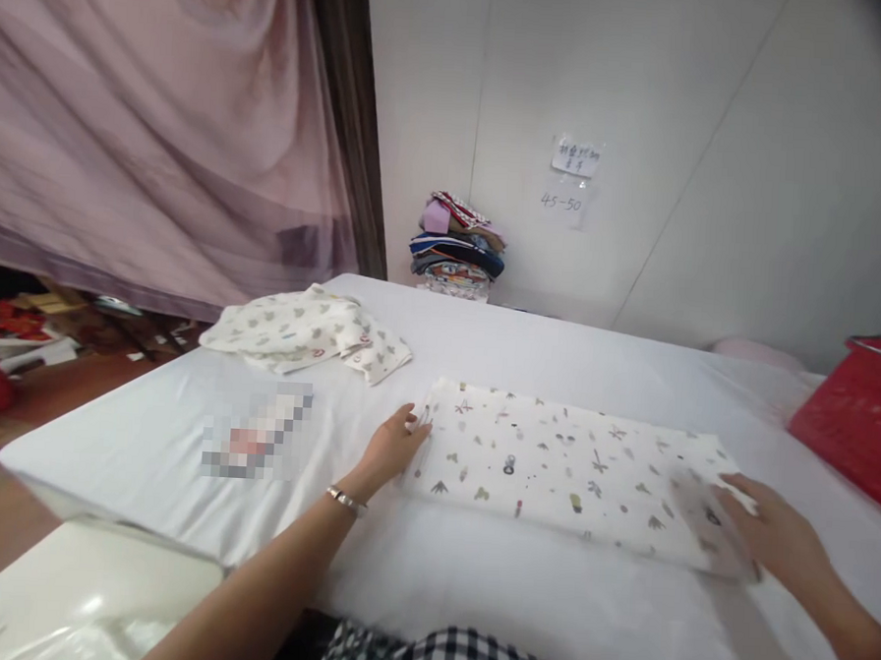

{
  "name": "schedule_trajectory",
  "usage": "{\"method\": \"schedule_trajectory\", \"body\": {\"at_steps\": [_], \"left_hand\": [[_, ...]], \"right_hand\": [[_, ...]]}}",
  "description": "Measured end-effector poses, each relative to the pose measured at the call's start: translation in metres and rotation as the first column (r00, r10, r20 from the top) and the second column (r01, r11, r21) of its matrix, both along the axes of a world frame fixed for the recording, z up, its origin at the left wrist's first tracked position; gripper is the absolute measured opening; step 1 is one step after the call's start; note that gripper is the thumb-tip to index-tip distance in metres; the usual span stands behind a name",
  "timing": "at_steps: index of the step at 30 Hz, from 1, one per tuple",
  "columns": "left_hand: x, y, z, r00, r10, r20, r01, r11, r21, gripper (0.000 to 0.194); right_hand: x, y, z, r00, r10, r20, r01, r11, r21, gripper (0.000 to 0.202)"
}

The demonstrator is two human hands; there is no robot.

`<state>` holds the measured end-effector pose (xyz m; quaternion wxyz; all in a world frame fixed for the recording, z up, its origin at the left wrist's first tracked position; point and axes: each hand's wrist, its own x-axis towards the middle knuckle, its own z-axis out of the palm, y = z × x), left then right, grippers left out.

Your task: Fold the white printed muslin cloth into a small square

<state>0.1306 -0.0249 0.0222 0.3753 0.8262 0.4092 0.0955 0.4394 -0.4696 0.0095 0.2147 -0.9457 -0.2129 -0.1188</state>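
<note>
The patterned cloth [558, 469] lies between both hands' loosely curled fingers [418, 435], touching its ends.

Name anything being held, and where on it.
Patterned white cloth: the right hand appears to hold its right end. The left hand is at its left end; whether it grips cannot be told.

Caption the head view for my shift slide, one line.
Two bare hands, left and right, at opposite ends of a folded patterned cloth on a white-covered table.
</note>
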Motion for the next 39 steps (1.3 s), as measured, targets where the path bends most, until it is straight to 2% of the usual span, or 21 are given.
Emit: {"method": "schedule_trajectory", "body": {"at_steps": [2, 6, 9, 11, 15, 19, 21, 23, 26, 28, 31, 33, 36, 39], "left_hand": [[0.002, 0.000, 0.002, 1.000, 0.024, -0.008, -0.025, 0.998, -0.061, 0.062], [0.010, 0.003, 0.009, 0.997, 0.082, 0.002, -0.080, 0.979, -0.188, 0.066], [0.012, 0.006, 0.016, 0.995, 0.095, 0.027, -0.080, 0.939, -0.334, 0.066], [0.012, 0.007, 0.019, 0.997, 0.078, 0.028, -0.059, 0.906, -0.420, 0.063], [0.012, 0.005, 0.018, 0.997, 0.056, 0.059, -0.020, 0.873, -0.487, 0.052], [0.015, 0.001, 0.012, 0.980, 0.139, 0.140, -0.070, 0.909, -0.411, 0.039], [0.017, 0.000, 0.009, 0.956, 0.199, 0.216, -0.080, 0.883, -0.462, 0.037], [0.019, -0.001, 0.007, 0.929, 0.252, 0.271, -0.057, 0.822, -0.567, 0.039], [0.019, 0.000, 0.004, 0.906, 0.288, 0.309, -0.012, 0.749, -0.663, 0.042], [0.017, 0.001, 0.001, 0.891, 0.297, 0.344, 0.040, 0.703, -0.710, 0.041], [0.017, 0.003, -0.004, 0.867, 0.292, 0.403, 0.139, 0.635, -0.760, 0.038], [0.018, 0.004, -0.008, 0.853, 0.303, 0.424, 0.157, 0.627, -0.763, 0.036], [0.021, 0.006, -0.015, 0.842, 0.318, 0.436, 0.142, 0.649, -0.747, 0.034], [0.022, 0.007, -0.018, 0.842, 0.295, 0.452, 0.173, 0.646, -0.743, 0.029]], "right_hand": [[-0.033, 0.051, 0.007, 0.987, 0.141, -0.075, -0.138, 0.989, 0.051, 0.047], [-0.096, 0.144, 0.024, 0.885, 0.423, -0.195, -0.421, 0.906, 0.053, 0.050], [-0.118, 0.192, 0.028, 0.830, 0.535, -0.155, -0.541, 0.841, 0.007, 0.056], [-0.124, 0.213, 0.023, 0.804, 0.575, -0.149, -0.589, 0.804, -0.078, 0.059], [-0.128, 0.233, -0.002, 0.786, 0.570, -0.241, -0.618, 0.744, -0.255, 0.060], [-0.128, 0.233, -0.017, 0.789, 0.560, -0.252, -0.614, 0.733, -0.294, 0.061], [-0.128, 0.231, -0.018, 0.791, 0.561, -0.246, -0.612, 0.735, -0.291, 0.061], [-0.127, 0.230, -0.018, 0.788, 0.562, -0.251, -0.615, 0.739, -0.275, 0.061], [-0.124, 0.231, -0.016, 0.778, 0.563, -0.280, -0.619, 0.763, -0.187, 0.057], [-0.123, 0.237, -0.010, 0.780, 0.564, -0.272, -0.597, 0.801, -0.053, 0.050], [-0.125, 0.261, 0.005, 0.765, 0.570, -0.300, -0.529, 0.821, 0.212, 0.034], [-0.130, 0.286, 0.015, 0.711, 0.573, -0.408, -0.466, 0.818, 0.337, 0.024], [-0.138, 0.328, 0.026, 0.609, 0.549, -0.573, -0.396, 0.836, 0.380, 0.013], [-0.145, 0.362, 0.028, 0.562, 0.515, -0.647, -0.403, 0.854, 0.329, 0.018]]}}
